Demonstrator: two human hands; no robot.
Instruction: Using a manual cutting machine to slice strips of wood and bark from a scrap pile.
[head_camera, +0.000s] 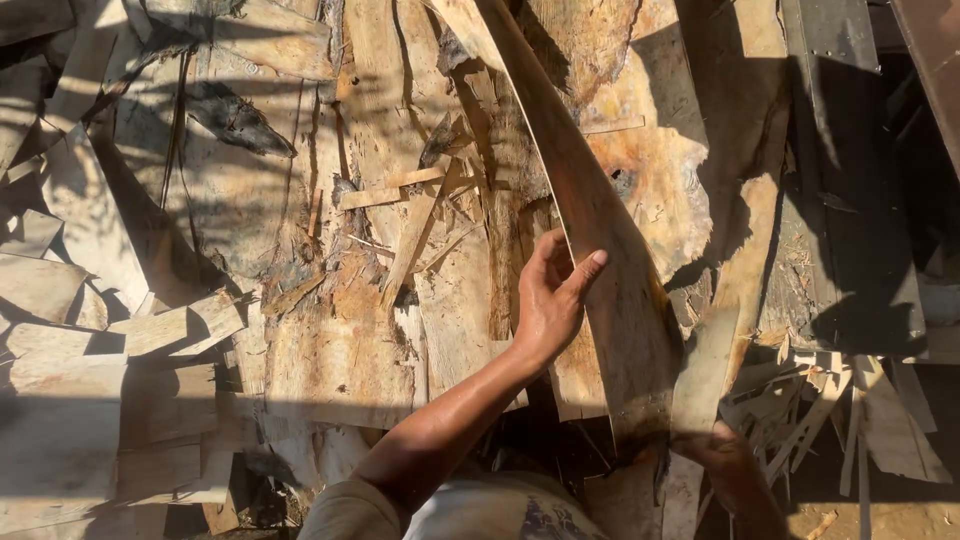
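Note:
A long, thin, curved strip of wood veneer (590, 215) rises from the lower middle of the head view toward the top. My left hand (550, 295) grips its left edge about halfway up, thumb on the front face. My right hand (725, 455) is in shadow at the strip's lower end and holds it there, next to a paler narrow veneer piece (705, 370). Under the strip lies a heap of wide, rough veneer sheets (350, 330).
Torn veneer sheets and offcuts cover the ground all around. Small flat scraps (175, 325) lie stacked at the left. Dark sheets (850, 230) sit in shadow at the right, with thin splinters (800, 410) and bare dirt (890, 520) at the lower right.

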